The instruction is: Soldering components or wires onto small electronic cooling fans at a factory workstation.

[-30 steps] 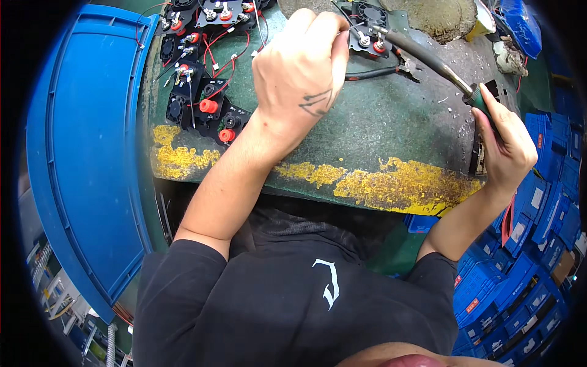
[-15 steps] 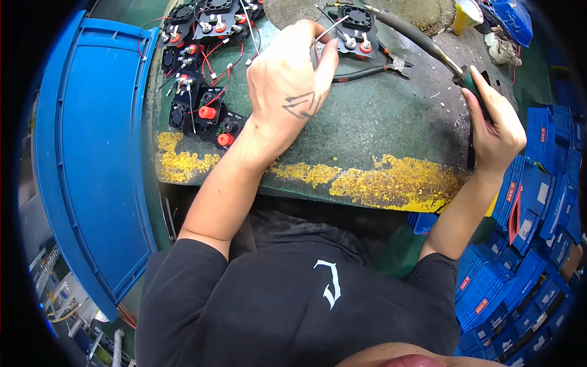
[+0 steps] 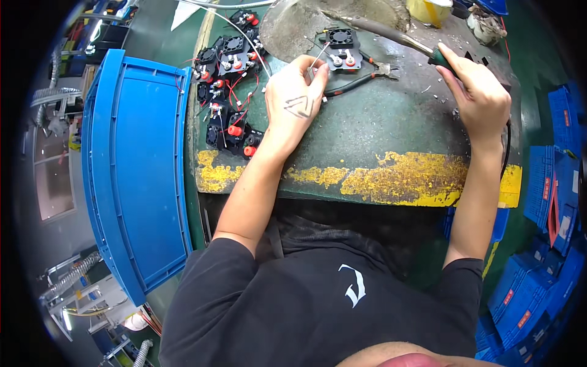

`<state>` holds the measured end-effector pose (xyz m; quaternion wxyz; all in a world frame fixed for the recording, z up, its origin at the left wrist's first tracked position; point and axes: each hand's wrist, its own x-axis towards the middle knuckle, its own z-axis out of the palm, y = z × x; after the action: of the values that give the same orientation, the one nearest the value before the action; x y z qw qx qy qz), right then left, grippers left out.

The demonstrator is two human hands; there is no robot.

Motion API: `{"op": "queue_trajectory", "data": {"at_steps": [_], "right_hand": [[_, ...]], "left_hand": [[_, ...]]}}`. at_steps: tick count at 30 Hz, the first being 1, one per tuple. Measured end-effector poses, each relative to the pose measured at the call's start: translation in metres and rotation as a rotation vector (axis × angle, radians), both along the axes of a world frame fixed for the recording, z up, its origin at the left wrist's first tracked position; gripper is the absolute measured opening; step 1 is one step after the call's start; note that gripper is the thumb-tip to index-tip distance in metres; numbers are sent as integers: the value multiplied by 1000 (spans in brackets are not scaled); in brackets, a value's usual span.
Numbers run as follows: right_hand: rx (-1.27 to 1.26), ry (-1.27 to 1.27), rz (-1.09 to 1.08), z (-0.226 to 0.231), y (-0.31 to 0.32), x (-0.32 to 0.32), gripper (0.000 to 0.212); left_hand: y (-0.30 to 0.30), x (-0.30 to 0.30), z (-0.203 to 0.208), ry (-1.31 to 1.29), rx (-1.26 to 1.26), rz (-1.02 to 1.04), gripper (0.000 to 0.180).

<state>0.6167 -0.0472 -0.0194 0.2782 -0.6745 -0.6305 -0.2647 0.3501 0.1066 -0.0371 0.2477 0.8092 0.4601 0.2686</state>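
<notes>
Two hands at a small black fan module on a worn green bench.

The fingers of the left hand [image 3: 298,101] are pinched together on a thin solder wire [image 3: 244,33], whose end points at the black fan module [image 3: 340,48] just beyond the fingertips. The right hand [image 3: 481,98] is closed around the green handle of a soldering iron [image 3: 391,33], and its tip lies near the top of the same module. Black-handled cutters [image 3: 361,76] lie just below the module, between the two hands. To the left of the left hand stands a group of similar modules with red caps and wires [image 3: 229,92]. A big blue crate lid [image 3: 137,165] lies at the left side of the bench [image 3: 391,134], whose front edge has chipped yellow paint.
</notes>
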Motion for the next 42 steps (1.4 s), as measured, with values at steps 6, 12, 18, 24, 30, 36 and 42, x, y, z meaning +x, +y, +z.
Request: {"op": "queue_trajectory", "data": {"at_steps": [6, 12, 18, 24, 30, 36, 42], "right_hand": [[113, -131, 0, 5, -2, -2, 34], [106, -110, -16, 9, -6, -2, 38], [83, -122, -37, 3, -5, 4, 36], [96, -83, -41, 0, -5, 6, 35], [121, -84, -49, -1, -3, 7, 37], [76, -55, -71, 0, -6, 6, 39], [51, -47, -69, 0, -7, 6, 39]], "left_hand": [[1, 5, 2, 103, 60, -11, 33], [5, 14, 0, 211, 60, -1, 42], [14, 14, -8, 204, 51, -14, 45], [18, 12, -1, 134, 18, -18, 43], [9, -9, 30, 155, 112, -138, 42], [-1, -49, 75, 190, -51, -230, 42], [1, -108, 114, 225, -151, -185, 38]]}}
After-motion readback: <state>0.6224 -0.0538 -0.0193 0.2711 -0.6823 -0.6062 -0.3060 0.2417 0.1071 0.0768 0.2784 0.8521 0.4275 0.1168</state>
